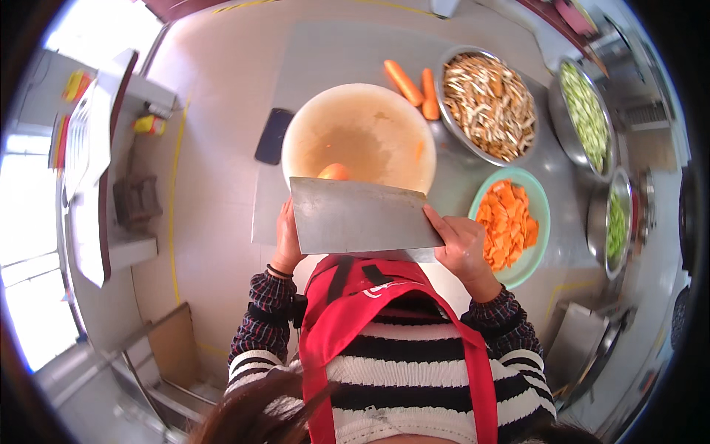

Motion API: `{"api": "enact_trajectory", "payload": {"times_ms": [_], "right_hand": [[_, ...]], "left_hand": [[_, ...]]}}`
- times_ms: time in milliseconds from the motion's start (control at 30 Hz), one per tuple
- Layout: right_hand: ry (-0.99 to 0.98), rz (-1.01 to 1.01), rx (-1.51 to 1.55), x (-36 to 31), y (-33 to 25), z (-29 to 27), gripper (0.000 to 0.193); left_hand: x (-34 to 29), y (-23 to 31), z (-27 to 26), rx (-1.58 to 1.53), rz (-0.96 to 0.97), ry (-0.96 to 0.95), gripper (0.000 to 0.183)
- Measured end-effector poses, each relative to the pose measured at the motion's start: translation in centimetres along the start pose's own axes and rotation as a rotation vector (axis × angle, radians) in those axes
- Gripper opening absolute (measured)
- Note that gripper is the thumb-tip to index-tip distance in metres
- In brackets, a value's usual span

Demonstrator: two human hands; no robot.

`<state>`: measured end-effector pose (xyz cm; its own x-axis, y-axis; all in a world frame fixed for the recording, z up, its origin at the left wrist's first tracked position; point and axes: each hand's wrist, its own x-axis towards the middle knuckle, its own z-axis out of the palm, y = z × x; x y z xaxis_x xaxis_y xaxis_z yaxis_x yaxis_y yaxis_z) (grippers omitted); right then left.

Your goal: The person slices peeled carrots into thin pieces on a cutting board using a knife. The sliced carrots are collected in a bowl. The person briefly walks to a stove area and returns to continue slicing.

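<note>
A wide cleaver [362,218] is raised with the broad face of its blade turned up, over the near edge of a round cutting board [325,118]. My right hand [463,246] is closed on it at the blade's right end, with fingers along the metal; the handle is hidden. At the blade's left end is my left hand [287,235], its fingers mostly behind the steel, so I cannot tell whether they grip anything. An orange carrot piece [334,172] shows just beyond the blade on the wet, stained board. A small orange scrap [419,151] lies near the board's right side.
Two whole carrots [403,83] lie beyond the board, beside a steel bowl of brown-and-white strips [488,107]. Carrot slices [506,226] fill a green bowl [543,214] at my right. Farther right stand steel bowls of green pieces [584,115]. A dark phone [274,136] lies left of the board.
</note>
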<state>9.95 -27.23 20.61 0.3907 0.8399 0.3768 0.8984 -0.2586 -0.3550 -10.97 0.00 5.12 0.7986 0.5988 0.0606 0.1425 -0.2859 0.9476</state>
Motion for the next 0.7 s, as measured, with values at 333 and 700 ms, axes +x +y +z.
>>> {"api": "enact_trajectory", "payload": {"times_ms": [333, 700], "right_hand": [[-0.189, -0.437, 0.172, 6.0, -2.7, 2.5, 0.074], [-0.204, -0.681, 0.213, 9.8, -8.0, 8.0, 0.033]], "left_hand": [[-12.1, 1.2, -4.6, 0.061, -0.096, 0.307, 0.057], [-19.8, 7.1, -3.8, -0.691, -0.238, 0.772, 0.042]]}}
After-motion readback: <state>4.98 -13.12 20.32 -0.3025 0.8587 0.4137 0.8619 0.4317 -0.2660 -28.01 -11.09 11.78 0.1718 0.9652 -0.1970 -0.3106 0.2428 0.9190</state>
